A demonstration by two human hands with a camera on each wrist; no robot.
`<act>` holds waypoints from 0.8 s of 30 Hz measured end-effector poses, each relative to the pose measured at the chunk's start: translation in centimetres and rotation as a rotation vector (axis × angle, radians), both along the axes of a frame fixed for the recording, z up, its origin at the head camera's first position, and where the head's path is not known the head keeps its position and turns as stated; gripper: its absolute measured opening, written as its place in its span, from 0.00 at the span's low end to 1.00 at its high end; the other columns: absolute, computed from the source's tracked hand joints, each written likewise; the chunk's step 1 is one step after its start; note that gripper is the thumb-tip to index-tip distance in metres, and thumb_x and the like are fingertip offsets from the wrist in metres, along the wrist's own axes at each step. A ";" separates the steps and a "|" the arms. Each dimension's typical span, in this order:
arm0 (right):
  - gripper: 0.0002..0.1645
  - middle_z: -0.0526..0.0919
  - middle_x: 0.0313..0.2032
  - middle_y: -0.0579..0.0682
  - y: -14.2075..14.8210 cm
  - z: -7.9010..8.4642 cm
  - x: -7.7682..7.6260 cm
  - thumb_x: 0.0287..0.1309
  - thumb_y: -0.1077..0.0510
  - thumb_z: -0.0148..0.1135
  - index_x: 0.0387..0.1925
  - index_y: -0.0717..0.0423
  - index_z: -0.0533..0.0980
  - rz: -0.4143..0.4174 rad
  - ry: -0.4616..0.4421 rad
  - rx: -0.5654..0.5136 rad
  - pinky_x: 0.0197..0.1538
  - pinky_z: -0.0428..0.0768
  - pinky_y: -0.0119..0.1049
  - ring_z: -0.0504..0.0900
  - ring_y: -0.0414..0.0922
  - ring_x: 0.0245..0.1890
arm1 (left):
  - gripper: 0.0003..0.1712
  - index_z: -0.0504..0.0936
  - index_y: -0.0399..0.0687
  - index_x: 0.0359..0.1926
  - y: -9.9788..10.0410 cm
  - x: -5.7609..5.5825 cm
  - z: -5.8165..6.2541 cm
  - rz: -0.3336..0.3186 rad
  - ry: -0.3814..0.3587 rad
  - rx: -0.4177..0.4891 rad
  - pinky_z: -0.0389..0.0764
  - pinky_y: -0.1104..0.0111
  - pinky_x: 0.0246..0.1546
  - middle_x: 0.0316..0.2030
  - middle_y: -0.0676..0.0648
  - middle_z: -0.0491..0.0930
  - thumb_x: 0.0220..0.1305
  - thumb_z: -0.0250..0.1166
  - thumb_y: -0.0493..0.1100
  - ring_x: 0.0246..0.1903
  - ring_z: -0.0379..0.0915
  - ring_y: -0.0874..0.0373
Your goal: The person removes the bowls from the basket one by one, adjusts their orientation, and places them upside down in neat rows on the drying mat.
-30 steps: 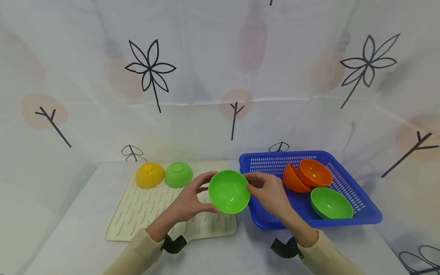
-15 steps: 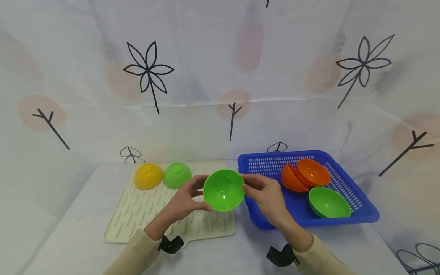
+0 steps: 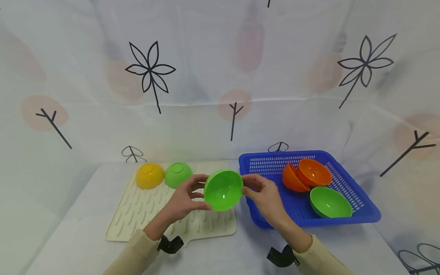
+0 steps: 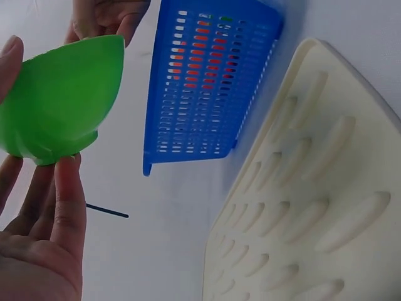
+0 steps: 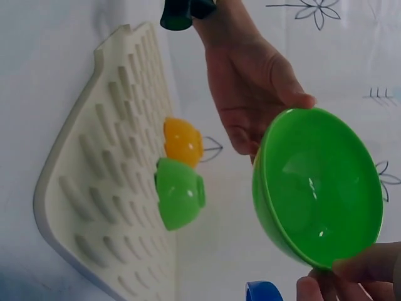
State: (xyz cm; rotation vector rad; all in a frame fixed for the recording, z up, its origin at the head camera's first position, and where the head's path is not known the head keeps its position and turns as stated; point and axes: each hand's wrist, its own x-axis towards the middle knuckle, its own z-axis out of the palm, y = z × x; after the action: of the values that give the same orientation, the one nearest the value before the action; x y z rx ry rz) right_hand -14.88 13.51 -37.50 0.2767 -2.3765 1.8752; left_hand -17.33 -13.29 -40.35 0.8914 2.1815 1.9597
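Observation:
In the head view, a green bowl (image 3: 224,190) is held up above the right part of the mat, its opening tilted toward the camera. From the left, my left hand (image 3: 181,199) grips it, with the thumb at the rim and fingertips against the outside near the foot, as the left wrist view shows of the bowl (image 4: 62,100). My right hand (image 3: 266,196) pinches the rim on the other side, thumb on the inner edge. The right wrist view looks into the bowl (image 5: 319,188). Its inside is bare and shiny.
An upside-down yellow bowl (image 3: 149,176) and an upside-down green bowl (image 3: 178,175) sit at the back of the cream ridged mat (image 3: 137,214). At right stands a blue basket (image 3: 254,221) with two orange bowls (image 3: 314,172) and another green bowl (image 3: 331,203).
Both hands have shifted slightly left with the green bowl, and its opening has turned a little. The bowls on the mat and in the basket stay put.

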 end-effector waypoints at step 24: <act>0.28 0.80 0.59 0.52 -0.7 0.3 0.5 0.66 0.46 0.64 0.63 0.52 0.75 0.089 -0.024 0.208 0.58 0.77 0.57 0.77 0.54 0.60 | 0.40 0.77 0.50 0.65 -0.7 0.6 0.3 0.106 0.165 -0.193 0.81 0.61 0.48 0.61 0.50 0.75 0.49 0.80 0.37 0.56 0.72 0.53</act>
State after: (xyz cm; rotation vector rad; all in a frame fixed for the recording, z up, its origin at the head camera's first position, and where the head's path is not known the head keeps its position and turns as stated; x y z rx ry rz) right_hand -14.37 12.80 -37.20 0.3850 -2.6199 1.6735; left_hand -16.77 -14.01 -40.08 0.9558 2.5069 1.7344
